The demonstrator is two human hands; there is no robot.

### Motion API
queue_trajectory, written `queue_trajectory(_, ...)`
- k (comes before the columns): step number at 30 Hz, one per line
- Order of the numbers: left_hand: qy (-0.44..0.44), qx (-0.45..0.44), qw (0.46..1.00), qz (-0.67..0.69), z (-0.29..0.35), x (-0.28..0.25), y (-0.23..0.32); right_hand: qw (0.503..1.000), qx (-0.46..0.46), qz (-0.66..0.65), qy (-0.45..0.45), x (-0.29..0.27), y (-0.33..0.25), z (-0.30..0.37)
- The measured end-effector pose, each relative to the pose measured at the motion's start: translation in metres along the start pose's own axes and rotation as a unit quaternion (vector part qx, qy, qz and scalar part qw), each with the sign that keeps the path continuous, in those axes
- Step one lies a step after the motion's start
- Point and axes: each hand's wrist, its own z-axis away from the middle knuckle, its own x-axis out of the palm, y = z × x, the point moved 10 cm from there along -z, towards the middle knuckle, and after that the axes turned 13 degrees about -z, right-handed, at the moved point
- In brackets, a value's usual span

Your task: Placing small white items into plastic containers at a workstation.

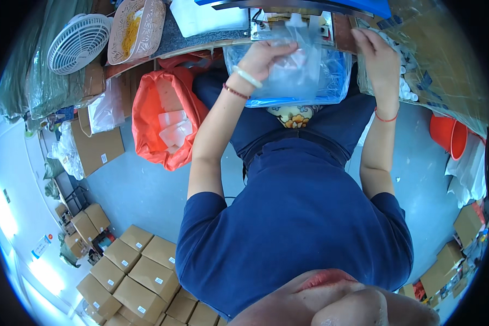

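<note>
My left hand (262,58) is closed on a clear plastic pouch (303,68), pinching it near its left edge. A whitish spout (295,22) shows at the top of the pouch. The pouch hangs over a bin lined with blue plastic (337,81), which rests over my lap and has more clear plastic in it. To the right, my right hand (379,54) is raised with loosely bent fingers slightly apart, and I see nothing in them. Beside that hand are several small white plastic pieces (405,81) at the edge of a cardboard box.
A metal fixture (262,27) sits on the bench under a blue machine edge (353,5). Left of my arm stands an open red bag (141,125) holding clear pouches. A pink basket (156,32), a white fan (81,46), a red bucket (440,130) and stacked cartons (141,296) surround me.
</note>
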Motion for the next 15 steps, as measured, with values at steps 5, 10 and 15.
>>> queue_trajectory(5,0.027,-0.005,1.0,-0.001,-0.019,-0.009,-0.002,0.935,0.022,0.344,0.081,-0.003,0.083,0.014)
queue_trajectory(10,0.191,0.121,0.923,-0.311,0.005,-0.081,0.042,0.977,0.051,0.192,0.073,-0.001,0.099,0.017)
queue_trajectory(15,0.287,0.342,0.502,-0.741,0.043,-0.093,0.071,0.994,0.081,0.049,0.061,-0.01,0.097,0.015)
